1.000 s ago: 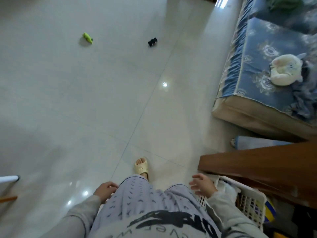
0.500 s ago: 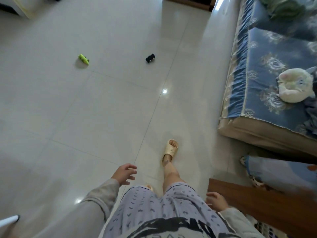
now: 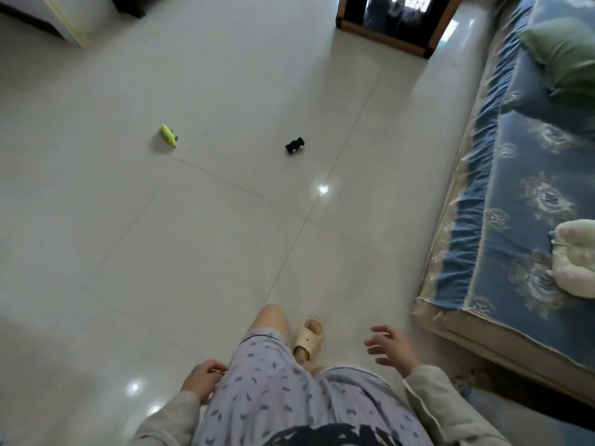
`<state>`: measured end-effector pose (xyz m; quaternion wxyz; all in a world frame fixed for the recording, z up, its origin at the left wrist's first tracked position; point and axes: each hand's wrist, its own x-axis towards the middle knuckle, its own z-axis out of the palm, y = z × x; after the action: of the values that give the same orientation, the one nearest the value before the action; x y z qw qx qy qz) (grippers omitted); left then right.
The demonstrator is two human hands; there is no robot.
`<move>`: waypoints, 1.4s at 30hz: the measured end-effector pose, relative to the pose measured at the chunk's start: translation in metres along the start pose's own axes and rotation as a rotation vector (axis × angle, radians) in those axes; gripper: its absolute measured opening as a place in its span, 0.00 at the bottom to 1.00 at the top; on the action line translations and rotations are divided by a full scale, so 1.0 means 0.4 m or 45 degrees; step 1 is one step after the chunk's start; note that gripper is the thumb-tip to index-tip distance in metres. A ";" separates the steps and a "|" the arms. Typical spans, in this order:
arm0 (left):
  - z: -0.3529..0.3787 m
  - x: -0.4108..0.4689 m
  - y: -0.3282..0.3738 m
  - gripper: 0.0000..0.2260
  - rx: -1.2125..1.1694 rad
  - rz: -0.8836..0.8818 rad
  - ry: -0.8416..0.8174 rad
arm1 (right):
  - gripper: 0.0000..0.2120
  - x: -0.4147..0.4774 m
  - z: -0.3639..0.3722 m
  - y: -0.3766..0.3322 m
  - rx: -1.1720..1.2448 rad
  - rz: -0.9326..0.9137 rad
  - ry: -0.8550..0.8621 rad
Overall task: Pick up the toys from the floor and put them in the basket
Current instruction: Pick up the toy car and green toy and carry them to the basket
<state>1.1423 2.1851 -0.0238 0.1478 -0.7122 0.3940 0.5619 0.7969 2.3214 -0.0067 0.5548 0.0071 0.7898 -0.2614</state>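
Two toys lie on the pale tiled floor ahead of me: a lime-green toy (image 3: 168, 135) at the left and a small black toy car (image 3: 294, 145) to its right. Both are well out of reach. My left hand (image 3: 204, 379) hangs by my left thigh, fingers loosely curled, holding nothing. My right hand (image 3: 390, 348) swings out to the right with fingers spread and empty. The basket is out of view.
A bed with a blue patterned cover (image 3: 528, 194) runs along the right, with a cream plush (image 3: 576, 259) and a green pillow (image 3: 563, 56) on it. A wooden-framed cabinet (image 3: 392, 24) stands at the far end. My slippered foot (image 3: 308, 338) is mid-step.
I have walked forward; the basket and the wooden furniture dropped out of view behind me. The toys are nearer. My right hand swung forward and opened; my left dropped back to the thigh.
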 end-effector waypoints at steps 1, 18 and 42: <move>-0.003 0.013 0.025 0.13 -0.011 -0.015 -0.009 | 0.09 0.017 -0.004 -0.038 -0.014 -0.022 -0.005; -0.220 0.288 0.893 0.07 0.080 0.058 -0.059 | 0.08 0.318 -0.083 -0.600 0.097 0.198 0.100; -0.287 0.440 1.446 0.08 -0.368 -0.305 0.060 | 0.14 0.831 -0.166 -1.609 -0.322 0.011 -0.090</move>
<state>0.8105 1.6672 -0.0136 0.1008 -0.7807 0.2249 0.5742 0.4172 1.7009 -0.0221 0.5799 -0.0685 0.7964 -0.1574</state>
